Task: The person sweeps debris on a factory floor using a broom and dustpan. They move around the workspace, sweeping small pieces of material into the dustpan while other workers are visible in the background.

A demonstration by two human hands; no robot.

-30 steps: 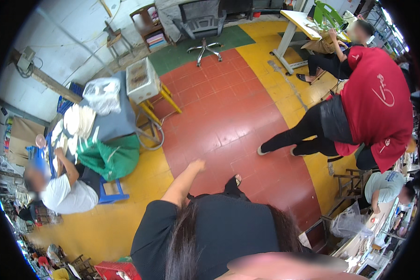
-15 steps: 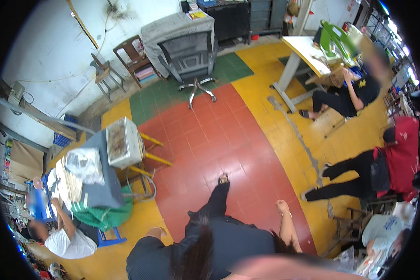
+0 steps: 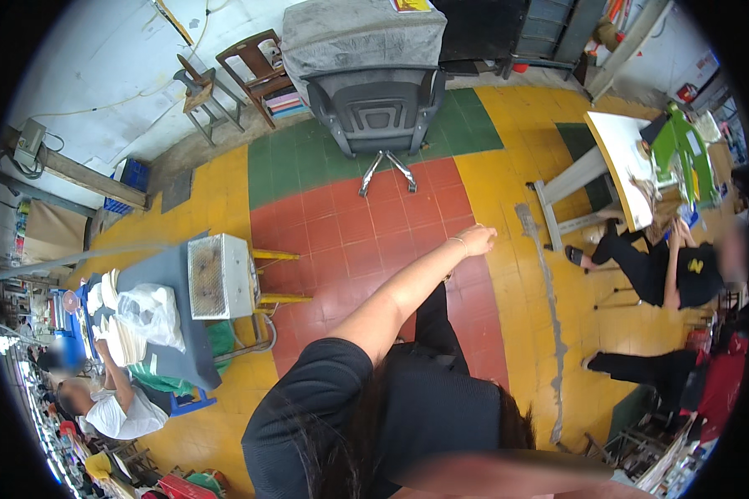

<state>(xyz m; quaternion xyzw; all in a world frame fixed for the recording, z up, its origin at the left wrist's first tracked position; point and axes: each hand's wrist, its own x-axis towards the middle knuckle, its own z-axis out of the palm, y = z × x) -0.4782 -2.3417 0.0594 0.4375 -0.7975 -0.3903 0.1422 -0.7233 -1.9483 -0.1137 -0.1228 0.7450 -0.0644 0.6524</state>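
The left hand [image 3: 478,239] hangs in midair ahead of the body at the end of an outstretched arm, its fingers loosely bent, partly open, with nothing visible in its grasp; the palm faces away, so its inside is hidden. A thin bracelet [image 3: 458,243] circles that wrist. The right hand is out of view, so its grip cannot be told. Below the arm lies the red tiled floor [image 3: 324,266], and one dark trouser leg [image 3: 435,320] reaches forward over it. Nearest in front of the hand — yet well apart from it — is a black swivel chair [image 3: 374,108] with a chrome base, its back toward the person, close against a grey cloth-covered table [image 3: 362,37]. To the left, a pale box with a grille [image 3: 219,276] rests on yellow legs beside a blue-grey table [image 3: 179,274], which carries a clear plastic bag [image 3: 151,314] and cream-coloured pieces [image 3: 125,343]; a seated person in a white shirt [image 3: 129,413] works at its edge. To the right — across the yellow tiles [image 3: 516,191] — a person in black [image 3: 695,274] sits by a white-topped table [image 3: 620,158] bearing a green object [image 3: 682,154].
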